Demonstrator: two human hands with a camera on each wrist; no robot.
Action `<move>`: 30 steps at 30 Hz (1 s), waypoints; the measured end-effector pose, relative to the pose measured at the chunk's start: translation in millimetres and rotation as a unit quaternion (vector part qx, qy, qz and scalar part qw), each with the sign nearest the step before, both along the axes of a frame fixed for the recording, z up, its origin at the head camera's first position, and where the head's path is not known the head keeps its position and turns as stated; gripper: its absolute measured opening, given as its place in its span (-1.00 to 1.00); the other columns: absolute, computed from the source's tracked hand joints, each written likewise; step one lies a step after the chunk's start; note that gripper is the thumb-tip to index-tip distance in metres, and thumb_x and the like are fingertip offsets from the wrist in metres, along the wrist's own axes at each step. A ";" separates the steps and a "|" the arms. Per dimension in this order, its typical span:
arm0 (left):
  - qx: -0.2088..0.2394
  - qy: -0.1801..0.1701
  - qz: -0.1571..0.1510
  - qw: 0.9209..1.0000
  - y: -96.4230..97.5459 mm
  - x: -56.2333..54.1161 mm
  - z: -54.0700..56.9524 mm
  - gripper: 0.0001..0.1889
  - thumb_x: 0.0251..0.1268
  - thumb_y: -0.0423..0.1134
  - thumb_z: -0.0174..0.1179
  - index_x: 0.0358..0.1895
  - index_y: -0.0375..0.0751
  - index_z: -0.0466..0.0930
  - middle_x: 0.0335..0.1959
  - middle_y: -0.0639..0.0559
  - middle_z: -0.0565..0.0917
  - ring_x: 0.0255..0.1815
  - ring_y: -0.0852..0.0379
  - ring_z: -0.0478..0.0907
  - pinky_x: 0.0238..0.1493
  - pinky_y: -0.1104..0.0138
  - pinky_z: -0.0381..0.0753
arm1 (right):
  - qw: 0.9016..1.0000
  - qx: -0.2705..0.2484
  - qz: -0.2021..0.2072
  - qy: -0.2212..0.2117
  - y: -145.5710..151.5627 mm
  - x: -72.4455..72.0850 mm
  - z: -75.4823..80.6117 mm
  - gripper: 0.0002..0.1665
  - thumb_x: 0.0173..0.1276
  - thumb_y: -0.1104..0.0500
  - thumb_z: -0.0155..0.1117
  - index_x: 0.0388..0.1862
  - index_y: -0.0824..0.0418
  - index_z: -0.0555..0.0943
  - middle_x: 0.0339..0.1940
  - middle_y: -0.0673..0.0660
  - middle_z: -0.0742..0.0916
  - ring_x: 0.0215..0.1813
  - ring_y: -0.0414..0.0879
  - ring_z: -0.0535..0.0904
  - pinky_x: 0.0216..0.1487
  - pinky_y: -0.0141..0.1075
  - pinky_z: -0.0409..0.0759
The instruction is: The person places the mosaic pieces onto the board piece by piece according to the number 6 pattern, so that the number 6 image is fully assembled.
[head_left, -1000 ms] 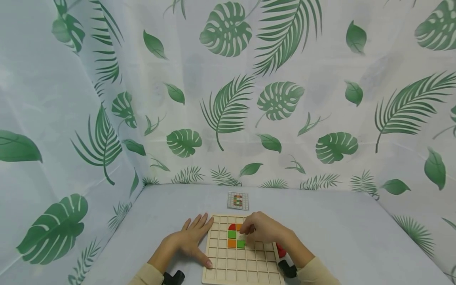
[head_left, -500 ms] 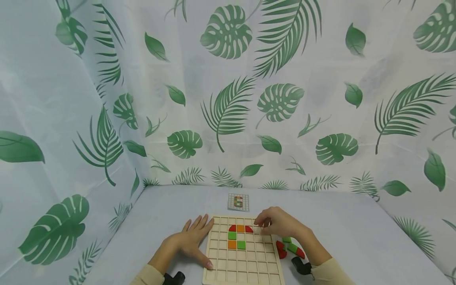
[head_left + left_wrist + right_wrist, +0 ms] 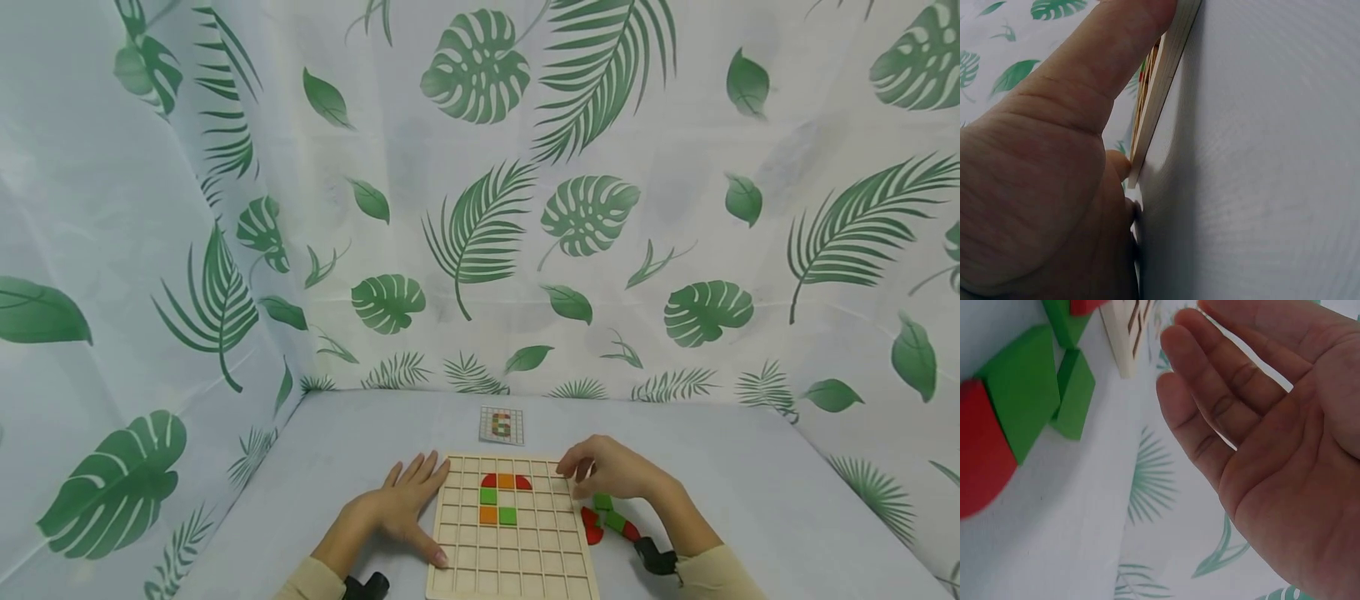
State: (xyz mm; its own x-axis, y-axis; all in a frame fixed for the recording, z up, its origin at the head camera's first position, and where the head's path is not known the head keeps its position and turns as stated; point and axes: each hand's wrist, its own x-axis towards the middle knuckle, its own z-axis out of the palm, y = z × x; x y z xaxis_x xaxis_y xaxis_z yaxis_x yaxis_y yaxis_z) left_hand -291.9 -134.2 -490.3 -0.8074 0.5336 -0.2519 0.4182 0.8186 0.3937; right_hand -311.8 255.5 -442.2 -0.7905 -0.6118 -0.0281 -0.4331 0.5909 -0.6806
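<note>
A wooden grid board [image 3: 510, 558] lies on the table in the head view. Several coloured tiles sit in its cells: a red rounded one [image 3: 489, 481], an orange square [image 3: 507, 482] and another red rounded one along the top. Below them are a green square [image 3: 488, 496], a second orange one and a second green one. My left hand [image 3: 393, 504] rests spread along the board's left edge, its thumb on the rim. Over the right edge hovers my right hand [image 3: 618, 468], fingers loosely bent; the right wrist view shows nothing in its palm.
Loose green tiles [image 3: 1022, 394] and red tiles [image 3: 985, 450] lie on the table just right of the board. Behind the board is a small card [image 3: 502, 425] with a coloured figure on a grid. A leaf-patterned cloth [image 3: 480, 208] hangs around the table.
My right hand has moved right, off the tiles to the board's right edge. This uncovers the top-right red tile and the loose tiles beside the board. My left hand stays put.
</note>
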 end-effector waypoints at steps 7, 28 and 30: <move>0.004 -0.003 -0.002 1.000 0.6 1.6 0.8 0.50 -0.20 0.52 0.51 0.73 -0.04 -0.21 0.76 -0.20 -0.24 0.76 -0.24 -0.33 0.66 -0.28 -0.32 | 1.000 -0.002 0.015 -0.016 8.7 -0.4 -1.2 -0.69 0.21 0.31 0.56 -0.04 0.22 0.79 -0.11 0.13 0.82 -0.13 0.00 0.69 -0.19 -0.35 0.69; 0.008 -0.002 -0.003 1.000 1.1 4.1 4.6 0.49 -0.19 0.50 0.52 0.73 -0.05 -0.22 0.75 -0.21 -0.24 0.76 -0.25 -0.33 0.66 -0.28 -0.33 | 0.995 0.039 0.048 -0.072 14.6 1.9 -7.6 -0.73 0.05 0.39 0.63 -0.29 0.12 0.82 -0.30 0.05 0.83 -0.34 -0.17 0.64 -0.29 -0.34 0.61; 0.008 -0.003 -0.003 1.000 0.9 4.0 4.6 0.50 -0.19 0.50 0.51 0.73 -0.05 -0.22 0.75 -0.21 -0.25 0.76 -0.25 -0.33 0.66 -0.28 -0.33 | 0.995 0.033 0.057 -0.080 15.0 0.9 -9.3 -0.74 0.05 0.40 0.63 -0.29 0.14 0.81 -0.32 0.06 0.82 -0.36 -0.21 0.60 -0.29 -0.36 0.60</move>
